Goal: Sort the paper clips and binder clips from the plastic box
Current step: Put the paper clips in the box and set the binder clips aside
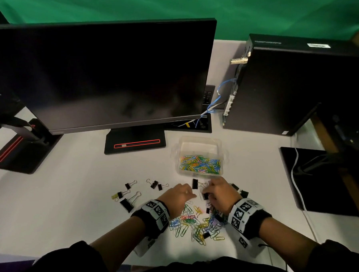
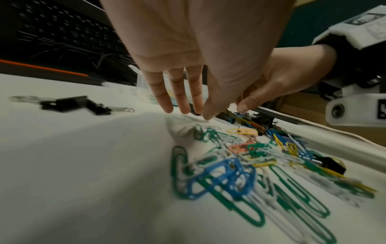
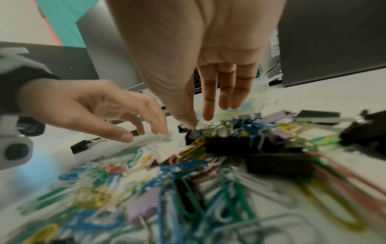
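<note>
1. Right hand [image 1: 220, 193] thumb presses a binder clip [image 1: 205, 195], fingers relaxed; left hand [image 1: 178, 196] loose, empty.
2. I'm fishing binder clips from mixed pile [image 1: 196, 222]; plastic box [image 1: 199, 155] at 12 holds sorted paper clips.

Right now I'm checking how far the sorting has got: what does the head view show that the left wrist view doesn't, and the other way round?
Only the head view shows the plastic box with coloured paper clips inside, the separated binder clips spread left of the hands, and the monitor. Only the left wrist view shows the left hand from the palm side, its straight fingers above the table. Both show the mixed pile of paper clips and the right hand at its far edge.
</note>
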Available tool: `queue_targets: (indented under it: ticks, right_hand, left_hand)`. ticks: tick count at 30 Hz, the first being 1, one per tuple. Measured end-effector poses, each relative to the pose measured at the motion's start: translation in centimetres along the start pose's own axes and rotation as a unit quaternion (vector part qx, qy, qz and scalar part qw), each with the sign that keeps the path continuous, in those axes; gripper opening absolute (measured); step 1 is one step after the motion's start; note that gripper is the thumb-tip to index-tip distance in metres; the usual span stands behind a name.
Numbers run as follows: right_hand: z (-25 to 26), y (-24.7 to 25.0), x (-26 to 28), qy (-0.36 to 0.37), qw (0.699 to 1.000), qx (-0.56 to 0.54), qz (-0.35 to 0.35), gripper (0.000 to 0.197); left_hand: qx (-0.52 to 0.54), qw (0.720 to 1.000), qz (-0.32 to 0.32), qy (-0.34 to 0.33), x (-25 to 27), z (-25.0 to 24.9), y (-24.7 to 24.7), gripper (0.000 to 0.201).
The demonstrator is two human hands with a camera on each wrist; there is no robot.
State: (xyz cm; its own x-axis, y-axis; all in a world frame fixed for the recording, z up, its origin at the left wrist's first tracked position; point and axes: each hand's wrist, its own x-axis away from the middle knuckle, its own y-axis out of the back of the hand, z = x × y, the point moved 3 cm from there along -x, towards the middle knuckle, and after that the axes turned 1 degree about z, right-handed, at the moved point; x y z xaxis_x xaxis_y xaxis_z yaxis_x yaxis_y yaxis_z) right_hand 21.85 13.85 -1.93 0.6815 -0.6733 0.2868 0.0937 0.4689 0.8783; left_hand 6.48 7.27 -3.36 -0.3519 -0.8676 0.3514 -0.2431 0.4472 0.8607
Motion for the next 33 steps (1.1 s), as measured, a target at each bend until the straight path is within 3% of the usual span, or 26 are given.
queue_targets:
  ticks: [7,16,21,24,27,33]
  right_hand:
    - [-0.7,0.1,0.7,-0.011,1.000,0.009,0.003,0.035]
    - [0.2,-0.9,1.3,0.054,0.998,-0.028,-0.011,0.030]
    - [1.3,-1.7,1.1,0.055,0.993,0.009,0.101,0.034]
    - [1.5,-1.9,0.8,0.044,0.993,0.008,0.113,0.034]
    - [1.5,-2.0,0.6,0.033,0.993,0.010,0.116,0.030]
    - [1.3,-1.8,0.4,0.025,0.995,-0.001,0.095,0.025]
  left_hand:
    - [-0.098,0.994,0.036,-0.043,-1.8,-0.9,-1.0,0.079]
    - [-0.144,0.988,0.049,-0.037,-0.1,-0.1,-1.7,0.070]
    - [-0.114,0.993,0.022,-0.038,1.3,0.4,-1.8,0.061]
    - [-0.073,0.997,-0.011,-0.034,1.6,0.9,-1.9,0.047]
    - [-0.043,0.999,-0.009,-0.002,1.7,0.9,-2.3,0.046]
    - [-0.038,0.997,-0.019,-0.067,1.7,0.2,-3.1,0.044]
